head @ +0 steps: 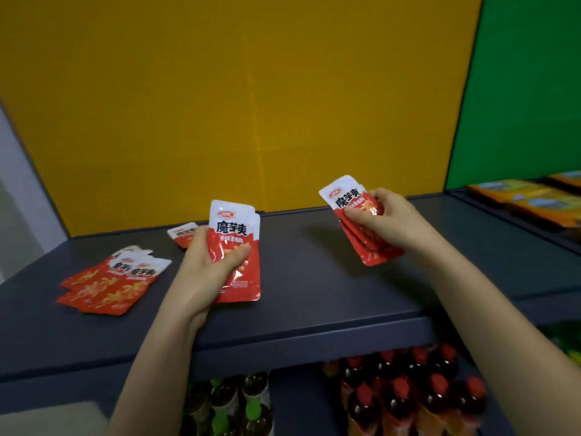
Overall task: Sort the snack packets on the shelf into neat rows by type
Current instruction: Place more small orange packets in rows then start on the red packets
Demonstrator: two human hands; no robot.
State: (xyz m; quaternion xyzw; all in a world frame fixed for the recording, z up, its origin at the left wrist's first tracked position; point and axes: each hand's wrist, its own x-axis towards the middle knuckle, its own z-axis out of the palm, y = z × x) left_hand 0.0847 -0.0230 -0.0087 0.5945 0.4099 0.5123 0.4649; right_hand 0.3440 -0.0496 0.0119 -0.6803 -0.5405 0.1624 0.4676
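My left hand [207, 265] grips a small stack of red-and-white snack packets [239, 234] upright above the dark grey shelf [314, 297], thumb across the front. My right hand [390, 221] holds a second stack of the same red-and-white packets [345, 196], tilted left, higher and to the right. A loose pile of like packets [107, 284] lies overlapping on the shelf at the left. One more packet [182, 234] lies flat behind my left hand, partly hidden.
A yellow back panel [251, 105] rises behind the shelf, a green panel [518, 89] to the right. Yellow-orange packets [528, 199] lie on the neighbouring shelf at far right. Below stand bottles with red caps [418, 391] and green caps [232, 407].
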